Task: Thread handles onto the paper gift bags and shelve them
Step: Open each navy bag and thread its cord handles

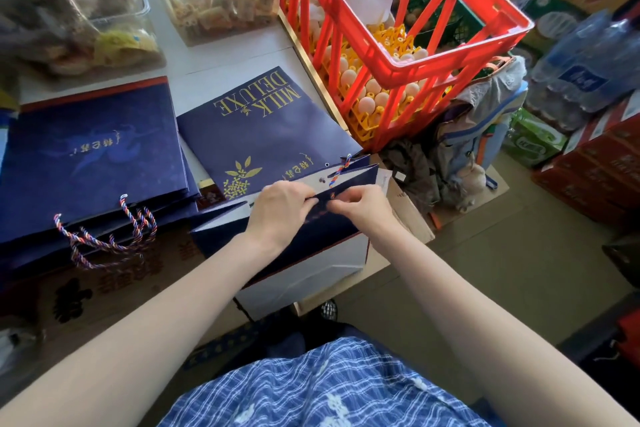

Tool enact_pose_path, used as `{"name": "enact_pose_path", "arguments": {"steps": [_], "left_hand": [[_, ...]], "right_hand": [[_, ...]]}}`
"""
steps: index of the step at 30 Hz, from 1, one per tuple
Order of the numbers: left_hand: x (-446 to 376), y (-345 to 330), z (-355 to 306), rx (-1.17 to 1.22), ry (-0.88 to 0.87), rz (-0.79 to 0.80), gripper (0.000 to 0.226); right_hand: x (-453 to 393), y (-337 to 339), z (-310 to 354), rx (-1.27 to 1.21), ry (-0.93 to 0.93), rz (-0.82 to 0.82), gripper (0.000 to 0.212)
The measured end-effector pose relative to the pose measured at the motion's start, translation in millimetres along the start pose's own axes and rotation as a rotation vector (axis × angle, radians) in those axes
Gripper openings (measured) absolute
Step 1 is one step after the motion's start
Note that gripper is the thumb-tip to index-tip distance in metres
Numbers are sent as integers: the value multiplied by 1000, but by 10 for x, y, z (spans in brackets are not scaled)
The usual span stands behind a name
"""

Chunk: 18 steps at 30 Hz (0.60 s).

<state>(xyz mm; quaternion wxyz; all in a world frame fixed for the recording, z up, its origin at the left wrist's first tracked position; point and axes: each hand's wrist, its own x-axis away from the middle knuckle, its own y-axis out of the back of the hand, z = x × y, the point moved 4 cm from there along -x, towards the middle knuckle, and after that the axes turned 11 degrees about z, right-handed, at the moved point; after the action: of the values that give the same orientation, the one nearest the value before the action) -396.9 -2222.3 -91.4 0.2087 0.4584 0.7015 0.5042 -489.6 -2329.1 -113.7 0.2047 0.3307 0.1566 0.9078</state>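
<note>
Your left hand (282, 208) pinches the folded top rim of the navy gift bag (294, 243) you're working on, steadying it so the punched holes stay lined up. Your right hand (356, 208) pinches at the same rim, fingers together on what looks like the end of the twisted cord (341, 170), which already passes up through a hole near the far panel. The bag overhangs the near edge of the table (221, 59), mouth toward you, probably for easier reach. A finished stack of bags (90, 156) with handles lies flat toward the table's left edge, awaiting shelving. The red egg crate (398, 10) stands beyond its right edge.
</note>
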Motion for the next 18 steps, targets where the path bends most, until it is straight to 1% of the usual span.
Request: {"name": "enact_pose_path", "arguments": {"steps": [2,4,5,6,7,9,10,11,12,13,14,15,16,18], "left_hand": [[-44,82,87,22,-8,-81,17],[-103,151,151,-14,-38,-156,15],[-122,170,152,-48,-64,-182,15],[-133,182,128,-80,-95,-204,16],[-143,180,93,-106,-127,-209,17],[-123,159,4,-134,-199,-214,18],[-98,156,-35,-127,-222,-230,13],[-86,156,-68,-95,-226,-247,7],[-81,155,-99,-33,-208,-241,2],[-89,138,-129,41,-170,-202,3],[-95,101,-141,103,-118,-135,9],[-100,57,-134,158,-66,-59,14],[-106,29,-127,209,-30,-2,17],[-109,60,-134,341,18,31,21]], "right_hand": [[26,64,65,306,36,63,7],[39,169,74,546,10,50,8],[37,224,77,609,-12,28,11],[36,284,102,631,0,-24,14],[43,352,160,602,60,-117,16],[103,478,348,471,322,-346,17],[123,499,443,461,447,-391,16],[144,480,523,494,530,-370,16],[144,430,570,554,575,-303,16],[126,354,576,630,600,-224,16],[109,279,547,694,608,-175,16],[92,236,508,721,597,-163,16],[92,225,475,714,548,-179,18],[81,236,409,644,411,-223,22]]}}
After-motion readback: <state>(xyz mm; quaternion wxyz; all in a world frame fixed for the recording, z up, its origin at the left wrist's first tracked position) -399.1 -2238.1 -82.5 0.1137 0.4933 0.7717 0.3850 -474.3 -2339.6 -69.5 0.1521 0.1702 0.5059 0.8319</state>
